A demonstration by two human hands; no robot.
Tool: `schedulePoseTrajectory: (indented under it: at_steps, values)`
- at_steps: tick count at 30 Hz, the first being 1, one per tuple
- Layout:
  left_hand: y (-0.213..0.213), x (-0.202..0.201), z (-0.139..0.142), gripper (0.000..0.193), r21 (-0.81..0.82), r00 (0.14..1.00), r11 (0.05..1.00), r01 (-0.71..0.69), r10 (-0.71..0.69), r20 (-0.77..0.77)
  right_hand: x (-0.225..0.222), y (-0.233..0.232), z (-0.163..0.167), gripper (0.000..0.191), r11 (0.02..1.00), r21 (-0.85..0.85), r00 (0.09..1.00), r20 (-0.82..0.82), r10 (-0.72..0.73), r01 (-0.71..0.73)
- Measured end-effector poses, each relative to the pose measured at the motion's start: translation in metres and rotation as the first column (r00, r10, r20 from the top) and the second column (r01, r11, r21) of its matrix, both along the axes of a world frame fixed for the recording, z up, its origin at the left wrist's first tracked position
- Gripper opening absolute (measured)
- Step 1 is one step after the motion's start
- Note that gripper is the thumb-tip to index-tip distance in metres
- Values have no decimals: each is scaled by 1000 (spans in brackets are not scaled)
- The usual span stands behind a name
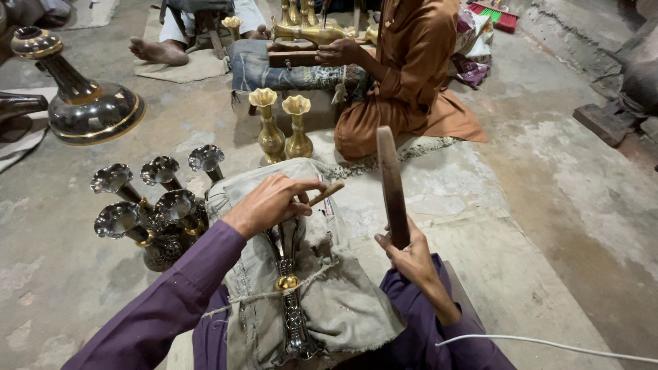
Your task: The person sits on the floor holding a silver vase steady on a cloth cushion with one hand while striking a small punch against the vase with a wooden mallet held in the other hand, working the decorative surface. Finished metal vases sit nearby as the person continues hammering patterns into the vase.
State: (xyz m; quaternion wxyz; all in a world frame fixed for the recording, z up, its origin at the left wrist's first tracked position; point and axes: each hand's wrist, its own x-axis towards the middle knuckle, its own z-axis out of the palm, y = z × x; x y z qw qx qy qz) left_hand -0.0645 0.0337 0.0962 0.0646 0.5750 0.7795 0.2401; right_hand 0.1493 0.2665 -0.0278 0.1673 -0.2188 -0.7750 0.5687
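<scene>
Nearest item: dark engraved metal vase with a brass collar [291, 301], lying lengthwise on a padded grey-green cloth cushion [343, 301] tied with cord, across the lap of the person in purple sleeves

Left hand [271, 203]: rests on the upper part of the vase, fingers [301, 186] curled shut around a thin wooden-handled chisel [325, 194], which points down toward the metal

Right hand [411, 257]: closed around the lower end of a long dark wooden mallet [392, 185], held upright and raised above the cushion, well apart from the chisel

Left of the cushion, on the concrete floor [548, 205]: cluster of five dark silvery flared-mouth vases [154, 205], standing close together, some touching

Beyond the cushion: two golden brass vases with scalloped rims [284, 127], upright, just beside each other

Far left: large dark vessel with gold banding, tipped on its side [82, 96]

Background: another person in an orange-brown garment [411, 75], seated on the floor, hand on a wooden block with more brass pieces [308, 27] in front; a third person's bare foot [156, 51] on a mat

Lower right: white cable [548, 344] crossing the floor
</scene>
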Motion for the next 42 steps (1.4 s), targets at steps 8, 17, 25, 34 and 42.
schedulePoseTrajectory:
  at_steps: [8, 17, 25, 34, 42]
  values:
    - [-3, 3, 0, 50, -1, 1000, 1000, 11, -11, -17, 6, 0, -1, 48, 885, 464, 992, -82, 94, -45]
    - [-5, 2, -5, 48, -22, 1000, 1000, 0, 1, 3, 9, -2, -5, 47, 911, 411, 998, 59, -4, -21]
    - [-10, 0, -9, 47, 66, 995, 995, 78, -74, -73, 13, -11, 3, 36, 916, 400, 1000, -6, -7, 9]
    - [-9, 3, -8, 47, 30, 996, 999, 27, -25, -82, 19, -6, -2, 44, 886, 463, 998, -69, 12, 21]
    - [-17, 2, -13, 48, 151, 996, 985, 79, -70, -60, 26, -16, 3, 40, 954, 293, 989, -149, -16, 60]
